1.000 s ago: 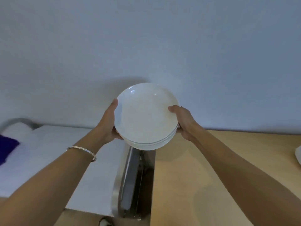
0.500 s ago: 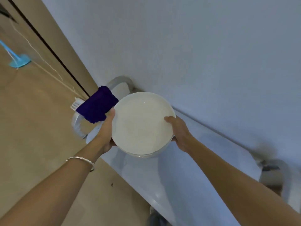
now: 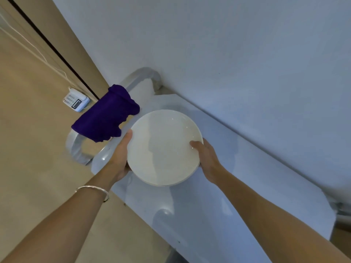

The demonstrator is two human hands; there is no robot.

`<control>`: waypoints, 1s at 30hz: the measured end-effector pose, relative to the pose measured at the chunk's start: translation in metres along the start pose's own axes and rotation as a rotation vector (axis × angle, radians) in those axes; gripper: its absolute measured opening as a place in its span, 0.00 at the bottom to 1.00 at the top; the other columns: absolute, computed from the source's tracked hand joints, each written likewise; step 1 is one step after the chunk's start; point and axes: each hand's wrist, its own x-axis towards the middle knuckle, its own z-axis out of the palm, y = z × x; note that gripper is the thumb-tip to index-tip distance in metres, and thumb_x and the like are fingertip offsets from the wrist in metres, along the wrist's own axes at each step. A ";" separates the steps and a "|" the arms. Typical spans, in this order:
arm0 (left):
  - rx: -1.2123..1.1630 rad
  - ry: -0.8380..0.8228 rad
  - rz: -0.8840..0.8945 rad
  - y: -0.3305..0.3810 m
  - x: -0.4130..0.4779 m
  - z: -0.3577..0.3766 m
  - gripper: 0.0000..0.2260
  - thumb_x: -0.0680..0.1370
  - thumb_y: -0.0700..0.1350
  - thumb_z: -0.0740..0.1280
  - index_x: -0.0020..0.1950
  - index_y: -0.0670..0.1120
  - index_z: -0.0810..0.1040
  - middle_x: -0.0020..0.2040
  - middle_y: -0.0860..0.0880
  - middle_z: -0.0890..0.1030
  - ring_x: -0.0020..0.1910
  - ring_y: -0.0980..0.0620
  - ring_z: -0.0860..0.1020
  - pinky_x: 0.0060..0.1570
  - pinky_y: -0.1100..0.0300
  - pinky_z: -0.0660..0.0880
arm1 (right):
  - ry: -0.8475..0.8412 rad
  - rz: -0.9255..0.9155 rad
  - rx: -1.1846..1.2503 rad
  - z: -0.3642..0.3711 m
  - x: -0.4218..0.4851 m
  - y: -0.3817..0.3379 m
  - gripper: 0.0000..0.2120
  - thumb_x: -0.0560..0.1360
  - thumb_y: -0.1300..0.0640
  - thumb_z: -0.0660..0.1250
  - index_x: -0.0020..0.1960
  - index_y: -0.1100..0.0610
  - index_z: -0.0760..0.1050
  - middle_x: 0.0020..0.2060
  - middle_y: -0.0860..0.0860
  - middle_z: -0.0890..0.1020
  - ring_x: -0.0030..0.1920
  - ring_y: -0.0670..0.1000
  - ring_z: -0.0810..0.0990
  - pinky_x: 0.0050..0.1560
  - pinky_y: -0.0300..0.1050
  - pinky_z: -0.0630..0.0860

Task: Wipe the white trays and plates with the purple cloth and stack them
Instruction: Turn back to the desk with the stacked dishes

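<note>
Plates (image 3: 163, 149), white, stacked (a 2nd rim shows at the near edge, exact count can't tell), are held just over the white cart top (image 3: 247, 196), near its cloth end; touching the top or not, can't tell. Left hand (image 3: 119, 158) and right hand (image 3: 207, 160) clamp opposite sides, each w/ thumb hooked over the top rim and fingers out of sight underneath, presumably curled under the bottom plate. Risks: grip is on the rims only, so if one hand lets go early the stack tips and the upper plate slides off; glazed plates slip on each other w/ any tilt. Setting down too near the cart's edge could send them to the floor (image 3: 38, 168). Purple cloth (image 3: 106, 118) hangs on the cart's metal handle (image 3: 76, 149) just beside the left thumb; a snag could drag it down. Orientation: hollow faces up toward the camera, roughly level, maybe dipped slightly away. Round, so no real long axis.
</note>
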 end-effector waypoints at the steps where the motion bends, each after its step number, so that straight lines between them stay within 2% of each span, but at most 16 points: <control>1: 0.004 -0.016 -0.001 0.002 0.001 -0.002 0.23 0.76 0.69 0.56 0.62 0.57 0.76 0.57 0.48 0.83 0.58 0.43 0.79 0.62 0.41 0.71 | -0.006 0.010 -0.008 0.000 0.001 0.000 0.13 0.77 0.57 0.61 0.60 0.49 0.72 0.56 0.52 0.79 0.56 0.56 0.78 0.59 0.55 0.76; 3: 0.054 -0.019 0.020 0.013 -0.002 -0.001 0.21 0.78 0.66 0.57 0.62 0.55 0.75 0.56 0.47 0.83 0.58 0.43 0.79 0.63 0.40 0.71 | -0.037 0.040 -0.029 -0.001 0.000 -0.003 0.16 0.77 0.56 0.61 0.65 0.50 0.69 0.59 0.53 0.77 0.57 0.56 0.77 0.60 0.57 0.75; 5: 0.152 0.067 0.092 0.034 -0.007 0.006 0.21 0.78 0.64 0.59 0.62 0.52 0.75 0.55 0.47 0.82 0.55 0.44 0.79 0.61 0.43 0.72 | -0.080 0.031 -0.102 -0.005 -0.003 -0.010 0.20 0.77 0.53 0.63 0.68 0.50 0.65 0.65 0.53 0.74 0.60 0.55 0.75 0.62 0.56 0.73; 7: 0.356 0.193 0.183 0.060 -0.019 0.023 0.20 0.78 0.61 0.60 0.58 0.48 0.77 0.52 0.47 0.80 0.52 0.46 0.78 0.59 0.48 0.72 | -0.079 -0.005 -0.191 -0.014 -0.014 -0.023 0.31 0.76 0.47 0.66 0.75 0.50 0.58 0.72 0.52 0.66 0.69 0.55 0.68 0.67 0.55 0.67; 9: 0.569 0.167 0.303 0.084 -0.043 0.050 0.18 0.77 0.57 0.60 0.56 0.45 0.77 0.52 0.46 0.79 0.54 0.46 0.77 0.57 0.49 0.71 | -0.070 -0.079 -0.280 -0.028 -0.034 -0.043 0.37 0.75 0.43 0.67 0.77 0.49 0.53 0.76 0.51 0.59 0.74 0.53 0.61 0.72 0.55 0.61; 11: 0.764 0.023 0.440 0.098 -0.070 0.086 0.22 0.79 0.59 0.59 0.68 0.48 0.73 0.66 0.48 0.75 0.67 0.47 0.71 0.66 0.49 0.66 | -0.035 -0.163 -0.337 -0.051 -0.064 -0.066 0.37 0.75 0.41 0.66 0.77 0.48 0.53 0.76 0.50 0.59 0.74 0.52 0.60 0.72 0.53 0.60; 13: 0.918 -0.113 0.585 0.109 -0.106 0.136 0.24 0.81 0.58 0.56 0.73 0.49 0.67 0.73 0.51 0.67 0.73 0.50 0.64 0.70 0.55 0.58 | 0.032 -0.235 -0.329 -0.087 -0.100 -0.085 0.34 0.75 0.41 0.65 0.76 0.46 0.56 0.75 0.49 0.61 0.73 0.51 0.63 0.72 0.52 0.62; 16: 1.037 -0.308 0.744 0.110 -0.173 0.227 0.23 0.81 0.58 0.55 0.73 0.50 0.67 0.74 0.53 0.66 0.73 0.52 0.63 0.71 0.57 0.56 | 0.177 -0.313 -0.303 -0.163 -0.171 -0.102 0.31 0.75 0.40 0.64 0.75 0.44 0.59 0.74 0.47 0.63 0.72 0.48 0.64 0.70 0.50 0.63; 20: 1.046 -0.591 0.908 0.082 -0.278 0.353 0.21 0.79 0.61 0.57 0.69 0.55 0.71 0.70 0.57 0.70 0.70 0.56 0.66 0.67 0.59 0.60 | 0.447 -0.437 -0.289 -0.287 -0.291 -0.099 0.30 0.76 0.41 0.64 0.75 0.44 0.59 0.73 0.47 0.64 0.72 0.48 0.65 0.69 0.47 0.64; 23: 1.051 -0.796 1.044 0.022 -0.367 0.446 0.21 0.79 0.62 0.57 0.69 0.56 0.72 0.67 0.59 0.72 0.67 0.60 0.67 0.65 0.61 0.61 | 0.660 -0.502 -0.276 -0.379 -0.398 -0.068 0.29 0.77 0.42 0.63 0.75 0.47 0.59 0.73 0.49 0.64 0.72 0.49 0.65 0.66 0.44 0.63; 28: 1.098 -1.125 1.122 -0.123 -0.516 0.579 0.32 0.68 0.71 0.55 0.68 0.59 0.72 0.68 0.59 0.72 0.68 0.59 0.68 0.70 0.51 0.64 | 0.981 -0.499 -0.221 -0.519 -0.566 0.029 0.29 0.78 0.42 0.62 0.75 0.47 0.59 0.74 0.49 0.64 0.72 0.49 0.64 0.66 0.45 0.62; 30: 1.109 -1.249 1.139 -0.187 -0.563 0.623 0.26 0.73 0.68 0.56 0.66 0.59 0.72 0.67 0.59 0.73 0.66 0.59 0.69 0.69 0.54 0.64 | 1.132 -0.415 -0.207 -0.556 -0.623 0.078 0.29 0.78 0.43 0.61 0.76 0.49 0.58 0.74 0.50 0.63 0.73 0.49 0.62 0.69 0.46 0.60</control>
